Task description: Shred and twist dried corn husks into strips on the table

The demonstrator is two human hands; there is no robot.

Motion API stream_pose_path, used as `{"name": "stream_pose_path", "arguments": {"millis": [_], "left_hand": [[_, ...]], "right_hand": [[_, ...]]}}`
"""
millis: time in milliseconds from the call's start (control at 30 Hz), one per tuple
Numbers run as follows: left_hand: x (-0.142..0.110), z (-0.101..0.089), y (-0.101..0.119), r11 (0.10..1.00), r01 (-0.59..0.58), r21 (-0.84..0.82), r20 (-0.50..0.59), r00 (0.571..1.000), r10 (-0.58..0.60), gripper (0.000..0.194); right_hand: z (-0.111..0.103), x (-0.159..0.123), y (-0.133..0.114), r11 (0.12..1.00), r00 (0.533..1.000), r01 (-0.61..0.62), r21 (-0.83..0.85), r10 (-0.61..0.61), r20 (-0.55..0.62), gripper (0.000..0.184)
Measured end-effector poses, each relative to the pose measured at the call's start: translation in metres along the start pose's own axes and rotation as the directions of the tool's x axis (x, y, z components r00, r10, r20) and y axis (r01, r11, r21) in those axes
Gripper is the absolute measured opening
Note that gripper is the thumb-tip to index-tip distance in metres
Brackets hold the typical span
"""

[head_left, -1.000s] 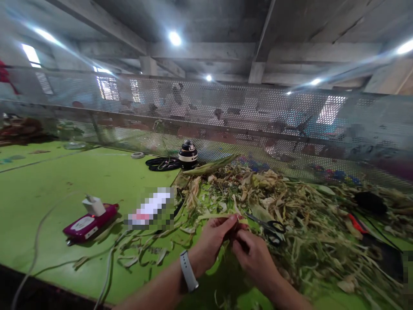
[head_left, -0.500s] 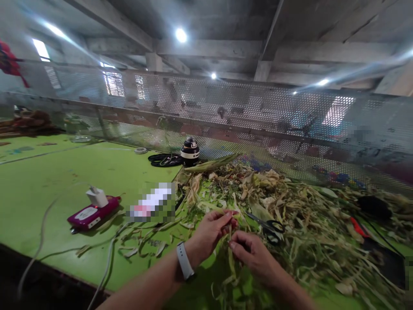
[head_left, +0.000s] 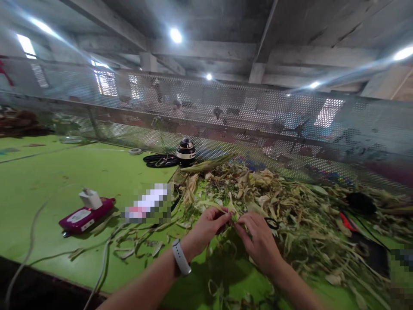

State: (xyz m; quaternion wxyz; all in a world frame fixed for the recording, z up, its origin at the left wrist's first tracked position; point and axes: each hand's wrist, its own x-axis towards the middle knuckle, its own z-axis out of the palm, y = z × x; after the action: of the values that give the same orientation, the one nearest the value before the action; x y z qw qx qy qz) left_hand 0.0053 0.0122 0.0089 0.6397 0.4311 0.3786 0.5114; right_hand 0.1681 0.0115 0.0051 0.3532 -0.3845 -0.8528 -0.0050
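My left hand [head_left: 213,224], with a pale watch band [head_left: 181,257] on its wrist, pinches a narrow strip of dried corn husk [head_left: 232,207] between thumb and forefinger. Close beside it, my right hand [head_left: 256,237] is bent over the strip's lower part, thumb and fingertips drawn together on it; the exact contact is small and partly hidden. Behind the right hand a black scissors handle [head_left: 272,223] shows, and the hand covers the rest of the scissors. A heap of husk strips [head_left: 290,219] spreads behind and to the right of both hands.
On the green table [head_left: 97,168] lie a purple power strip [head_left: 80,218] with a white plug-in charger [head_left: 90,199] and a grey cable [head_left: 103,262]. A black round container [head_left: 186,153] stands before the perforated metal screen [head_left: 232,112]. A black pouch-like object [head_left: 371,249] lies right.
My right hand has risen and turned palm-down, now covering most of the scissors. The long hanging part of the husk strip no longer shows below the hands. The view has turned slightly right.
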Motion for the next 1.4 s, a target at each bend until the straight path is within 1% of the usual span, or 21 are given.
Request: {"name": "stream_pose_path", "arguments": {"millis": [67, 100, 200, 233, 267, 333, 400, 467, 533, 567, 633, 700, 733, 800, 900, 967, 1033, 1100, 1267, 1333, 1400], "left_hand": [[0.003, -0.001, -0.003, 0.993, -0.067, 0.098, -0.002, 0.998, 0.067, 0.030], [0.004, -0.002, -0.005, 0.984, -0.101, 0.147, 0.004, 0.995, 0.101, 0.028], [0.008, -0.005, -0.009, 0.943, -0.176, 0.283, -0.005, 0.983, 0.185, 0.023], [0.008, -0.005, -0.009, 0.932, -0.187, 0.311, -0.019, 0.979, 0.203, 0.022], [0.008, -0.005, -0.010, 0.924, -0.194, 0.330, -0.035, 0.975, 0.218, 0.021], [0.008, -0.003, -0.010, 0.917, -0.198, 0.347, -0.061, 0.971, 0.233, 0.021], [0.007, -0.002, -0.009, 0.918, -0.196, 0.345, -0.076, 0.969, 0.235, 0.020], [0.006, -0.002, -0.008, 0.916, -0.201, 0.348, -0.085, 0.966, 0.244, 0.018], [0.007, -0.004, -0.007, 0.912, -0.196, 0.361, -0.070, 0.969, 0.236, 0.017], [0.007, -0.005, -0.007, 0.911, -0.184, 0.370, -0.037, 0.977, 0.212, 0.017], [0.005, -0.007, -0.007, 0.910, -0.153, 0.385, 0.105, 0.987, 0.121, 0.018], [0.002, -0.006, -0.007, 0.906, -0.137, 0.401, 0.288, 0.958, 0.018, 0.020], [-0.001, -0.005, -0.007, 0.900, -0.140, 0.413, 0.362, 0.932, -0.021, 0.020], [-0.006, -0.001, -0.008, 0.878, -0.154, 0.453, 0.440, 0.895, -0.070, 0.020], [-0.009, 0.003, -0.009, 0.874, -0.168, 0.456, 0.452, 0.890, -0.064, 0.022], [-0.008, 0.003, -0.010, 0.900, -0.142, 0.413, 0.446, 0.893, -0.064, 0.028], [-0.006, 0.001, -0.010, 0.901, -0.106, 0.420, 0.449, 0.887, -0.105, 0.037], [-0.006, -0.001, -0.009, 0.883, -0.093, 0.460, 0.463, 0.873, -0.150, 0.043], [-0.009, 0.000, -0.008, 0.900, -0.056, 0.432, 0.524, 0.828, -0.200, 0.046], [-0.010, 0.001, -0.008, 0.911, -0.010, 0.412, 0.510, 0.831, -0.221, 0.045], [-0.010, 0.001, -0.007, 0.925, 0.062, 0.375, 0.454, 0.858, -0.241, 0.043]], "right_hand": [[0.003, -0.001, -0.003, 0.977, 0.990, -0.134, 0.164, 0.125, 0.069, 0.016], [0.004, -0.001, -0.004, 0.935, 0.969, -0.232, 0.269, 0.200, 0.143, 0.018], [0.009, -0.001, -0.005, 0.688, 0.845, -0.525, 0.501, 0.351, 0.404, 0.023], [0.010, 0.000, -0.004, 0.615, 0.808, -0.581, 0.533, 0.358, 0.467, 0.025], [0.011, 0.000, -0.004, 0.572, 0.788, -0.608, 0.550, 0.347, 0.509, 0.027], [0.012, 0.001, -0.005, 0.559, 0.785, -0.605, 0.568, 0.300, 0.541, 0.029], [0.011, 0.000, -0.007, 0.601, 0.811, -0.561, 0.569, 0.263, 0.522, 0.028], [0.008, -0.001, -0.009, 0.671, 0.837, -0.510, 0.539, 0.241, 0.492, 0.025], [0.003, -0.001, -0.011, 0.780, 0.862, -0.435, 0.450, 0.217, 0.458, 0.023], [-0.001, 0.000, -0.012, 0.843, 0.890, -0.379, 0.382, 0.218, 0.401, 0.022], [-0.008, 0.001, -0.012, 0.939, 0.955, -0.262, 0.223, 0.219, 0.199, 0.017], [-0.013, 0.003, -0.010, 0.972, 0.981, -0.194, 0.133, 0.195, 0.002, 0.018], [-0.013, 0.004, -0.009, 0.974, 0.982, -0.178, 0.142, 0.184, -0.032, 0.022], [-0.008, 0.005, -0.007, 0.950, 0.986, -0.163, 0.266, 0.161, 0.031, 0.026], [0.006, 0.005, -0.004, 0.826, 0.977, -0.213, 0.522, 0.183, 0.109, 0.022], [0.013, 0.005, -0.004, 0.700, 0.947, -0.299, 0.649, 0.300, 0.113, 0.023], [0.016, 0.005, -0.004, 0.579, 0.895, -0.388, 0.717, 0.423, 0.143, 0.027], [0.015, 0.005, -0.006, 0.510, 0.859, -0.433, 0.743, 0.484, 0.168, 0.030], [0.014, 0.007, -0.015, 0.487, 0.830, -0.461, 0.742, 0.532, 0.167, 0.029], [0.011, 0.010, -0.014, 0.468, 0.831, -0.476, 0.745, 0.516, 0.206, 0.032], [0.005, 0.013, -0.007, 0.477, 0.843, -0.499, 0.724, 0.462, 0.277, 0.038]]}}
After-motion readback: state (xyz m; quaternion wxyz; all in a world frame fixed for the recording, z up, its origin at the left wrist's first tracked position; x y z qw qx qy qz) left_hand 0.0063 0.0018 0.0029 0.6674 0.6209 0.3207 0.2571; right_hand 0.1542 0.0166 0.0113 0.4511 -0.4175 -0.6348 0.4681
